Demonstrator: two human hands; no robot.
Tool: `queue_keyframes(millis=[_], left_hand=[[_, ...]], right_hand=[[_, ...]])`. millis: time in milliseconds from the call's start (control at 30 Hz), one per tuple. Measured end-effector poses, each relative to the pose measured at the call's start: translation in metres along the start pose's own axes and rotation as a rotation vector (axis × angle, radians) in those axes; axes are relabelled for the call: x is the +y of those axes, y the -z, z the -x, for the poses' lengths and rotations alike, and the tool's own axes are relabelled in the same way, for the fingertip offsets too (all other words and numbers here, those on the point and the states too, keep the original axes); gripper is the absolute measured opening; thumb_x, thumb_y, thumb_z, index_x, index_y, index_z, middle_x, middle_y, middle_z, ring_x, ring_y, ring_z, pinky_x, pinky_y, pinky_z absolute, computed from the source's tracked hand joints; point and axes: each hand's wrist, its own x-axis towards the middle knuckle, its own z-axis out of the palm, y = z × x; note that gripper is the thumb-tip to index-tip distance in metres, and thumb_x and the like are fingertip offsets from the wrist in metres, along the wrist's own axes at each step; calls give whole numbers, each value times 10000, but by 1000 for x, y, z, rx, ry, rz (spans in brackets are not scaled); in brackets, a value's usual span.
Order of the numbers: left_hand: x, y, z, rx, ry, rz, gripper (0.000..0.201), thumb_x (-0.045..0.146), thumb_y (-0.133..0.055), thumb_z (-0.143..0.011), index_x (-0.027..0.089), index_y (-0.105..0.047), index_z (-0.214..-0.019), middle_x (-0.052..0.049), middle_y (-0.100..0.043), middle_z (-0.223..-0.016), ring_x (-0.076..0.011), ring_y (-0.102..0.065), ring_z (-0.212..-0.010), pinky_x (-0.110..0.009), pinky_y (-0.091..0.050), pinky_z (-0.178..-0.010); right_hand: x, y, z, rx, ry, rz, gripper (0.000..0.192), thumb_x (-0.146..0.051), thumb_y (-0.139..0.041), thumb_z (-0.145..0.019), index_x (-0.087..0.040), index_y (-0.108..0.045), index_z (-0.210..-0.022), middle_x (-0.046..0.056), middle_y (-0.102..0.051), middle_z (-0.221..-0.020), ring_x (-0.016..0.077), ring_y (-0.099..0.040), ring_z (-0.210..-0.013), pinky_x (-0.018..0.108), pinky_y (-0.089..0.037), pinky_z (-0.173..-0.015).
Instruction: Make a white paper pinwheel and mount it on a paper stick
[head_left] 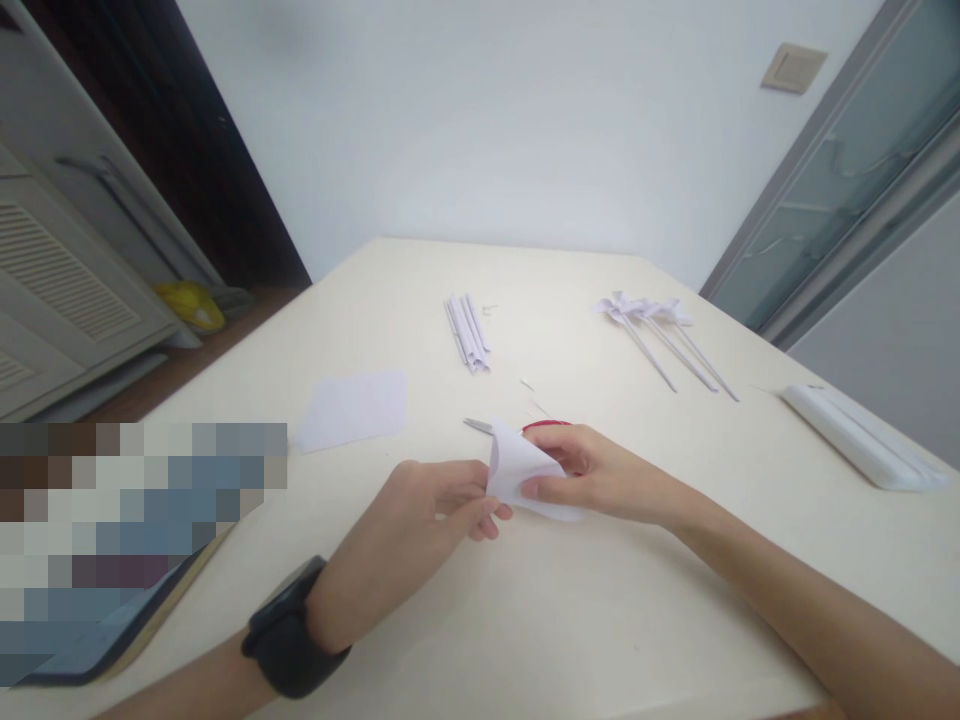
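- The left hand (431, 512) pinches the edge of a curved paper piece (523, 466); the right hand (600, 474) grips its other side, above the counter (525, 640).
- This piece seems not finished yet.
- Scissors (478, 426) lie just behind it.
- Farther, paper rolls (468, 335) and flat paper (352, 408) lie, apparently unused.
- At far right, three pinwheels (637, 308) on sticks (649, 353) look finished.

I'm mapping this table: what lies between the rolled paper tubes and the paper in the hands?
In the head view: small white scraps, then scissors, partly hidden by the held paper.
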Motion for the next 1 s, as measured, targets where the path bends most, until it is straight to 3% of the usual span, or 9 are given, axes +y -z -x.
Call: queue_keyframes(millis=[267,433,700,1000], left_hand=[[0,-1,-1,-20,-3,-25,225,198,-445,-811,201,-670,-814,-11,-691,-706,-164,-637,-651,-259,-485,-646],[0,1,-1,-35,-8,-29,231,194,-431,-825,199,-661,-836,-14,-690,-736,-158,-638,-662,-258,-483,-646],[-5,0,-3,-47,2,-28,231,197,-423,-822,187,-653,-843,-14,-693,-733,-164,-645,-662,-262,-487,-650],[-7,-1,-6,-52,14,-25,189,197,-452,-774,183,-628,-706,-16,-697,-690,-172,-652,-632,-252,-487,-612]], right_hand=[[3,0,0,25,-33,-33,159,-265,-550,-794,-169,-558,-920,16,-570,-856,131,-525,-718,220,-374,-566],[7,0,-1,60,-16,-53,163,-303,-591,-771,-163,-537,-835,2,-561,-810,120,-509,-688,219,-358,-556],[6,0,0,145,0,128,257,-402,-557,-787,-166,-495,-705,-26,-472,-702,95,-431,-610,211,-325,-531],[12,3,-3,133,-25,-71,276,-410,-589,-759,-173,-460,-698,-34,-429,-650,86,-414,-579,187,-288,-466]])
